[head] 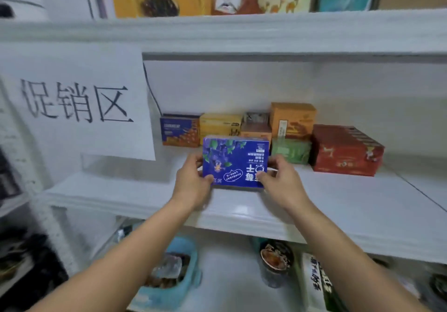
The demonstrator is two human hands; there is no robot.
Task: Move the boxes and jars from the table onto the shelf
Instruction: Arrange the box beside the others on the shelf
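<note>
Your left hand (193, 181) and right hand (280, 181) pinch the blue cardboard box (234, 161); shoved deeper, it could knock the green carton (290, 150) behind.

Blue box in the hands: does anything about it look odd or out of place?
Yes. The blue box, gripped at its sides by the left hand and right hand at the shelf, is upside down: its white characters read inverted.

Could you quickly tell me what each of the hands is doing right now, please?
Left hand: grips the left edge of the blue box.
Right hand: grips the right edge of the same box, above the shelf.
</note>
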